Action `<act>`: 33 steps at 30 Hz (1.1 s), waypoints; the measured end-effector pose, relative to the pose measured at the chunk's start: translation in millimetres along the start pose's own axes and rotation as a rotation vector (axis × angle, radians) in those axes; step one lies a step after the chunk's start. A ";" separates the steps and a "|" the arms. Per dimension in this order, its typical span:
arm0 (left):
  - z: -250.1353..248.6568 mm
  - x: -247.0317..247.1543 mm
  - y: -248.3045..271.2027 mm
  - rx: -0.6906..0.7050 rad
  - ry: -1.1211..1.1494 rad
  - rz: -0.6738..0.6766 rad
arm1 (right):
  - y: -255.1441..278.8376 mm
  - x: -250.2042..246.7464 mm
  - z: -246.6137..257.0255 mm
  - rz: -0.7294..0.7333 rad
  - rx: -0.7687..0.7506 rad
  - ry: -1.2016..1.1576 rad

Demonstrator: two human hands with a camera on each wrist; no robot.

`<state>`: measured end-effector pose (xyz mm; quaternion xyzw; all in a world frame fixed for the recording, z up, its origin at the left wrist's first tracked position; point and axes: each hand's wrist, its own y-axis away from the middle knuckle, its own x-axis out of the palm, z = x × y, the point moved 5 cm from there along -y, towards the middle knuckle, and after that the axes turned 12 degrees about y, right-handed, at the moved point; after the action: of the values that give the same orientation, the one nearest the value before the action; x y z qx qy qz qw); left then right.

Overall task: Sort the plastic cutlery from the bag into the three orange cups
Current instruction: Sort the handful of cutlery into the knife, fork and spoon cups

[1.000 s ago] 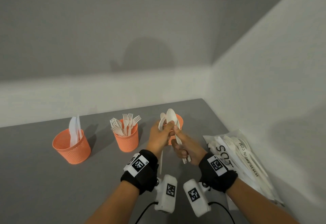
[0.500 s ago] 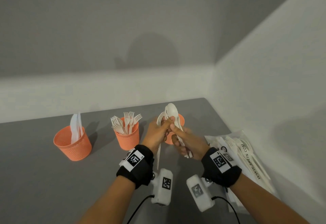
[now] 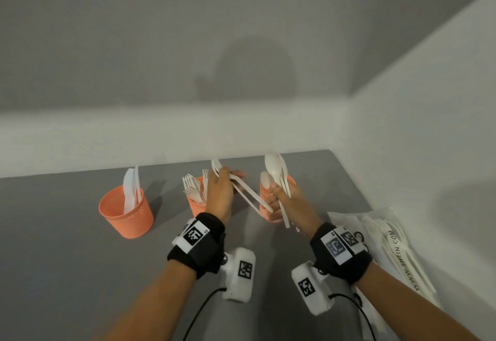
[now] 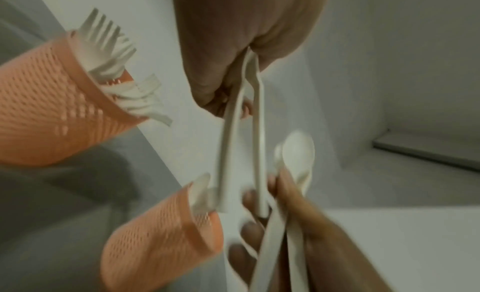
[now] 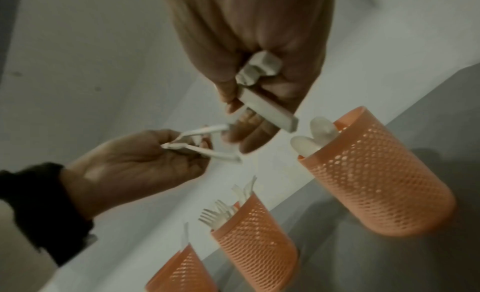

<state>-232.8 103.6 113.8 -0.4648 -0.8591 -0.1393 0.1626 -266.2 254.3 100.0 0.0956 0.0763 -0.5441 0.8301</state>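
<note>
Where hands meet, spoon cup (image 3: 268,207) behind.

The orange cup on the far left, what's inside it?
White flat-bladed pieces, apparently knives, stand in the left cup, leaning on its far rim. Its wall hides their lower ends.

- A grey tabletop (image 3: 67,273) sits before me in a corner.
- Plain pale walls (image 3: 161,45) meet at my right.
- My head's soft shadow (image 3: 255,72) falls ahead.
</note>
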 end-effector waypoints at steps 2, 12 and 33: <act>-15.7 -4.5 -17.2 0.015 0.117 -0.012 | -17.2 -15.5 -4.9 -0.139 -0.017 0.003; -61.9 -15.4 -62.6 0.404 -0.168 -0.056 | -74.6 -33.7 0.5 -0.597 -0.041 0.019; 10.0 -39.4 -66.7 0.618 -1.107 0.172 | -87.9 -20.4 -28.4 -0.463 -0.294 0.607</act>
<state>-270.3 42.6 82.7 -0.4670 -0.7761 0.3891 -0.1679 -355.7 245.0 70.4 0.1124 0.4143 -0.6468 0.6304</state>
